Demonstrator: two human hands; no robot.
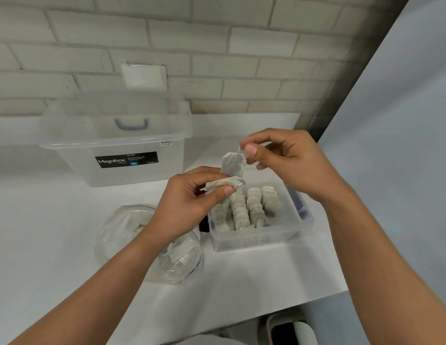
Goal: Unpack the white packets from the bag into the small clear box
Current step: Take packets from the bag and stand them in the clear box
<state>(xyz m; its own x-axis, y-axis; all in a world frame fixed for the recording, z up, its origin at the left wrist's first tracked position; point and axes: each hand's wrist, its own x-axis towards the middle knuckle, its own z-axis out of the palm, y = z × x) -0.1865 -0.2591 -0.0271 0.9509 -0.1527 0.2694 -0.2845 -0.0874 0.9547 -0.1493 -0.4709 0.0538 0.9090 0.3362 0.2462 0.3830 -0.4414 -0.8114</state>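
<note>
While the right hand (279,155) pinches one packet (233,164) by its string above the small box (261,239) and the left hand (189,197) grips a few more (223,184), lower it upright into a row; the bag (147,245) lies near the surface's front edge.

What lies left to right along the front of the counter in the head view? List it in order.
The clear bag → left hand, holding folded white packets → small clear box. The right hand, pinching the string of a hanging packet, overlaps the box, so it is left out.
</note>
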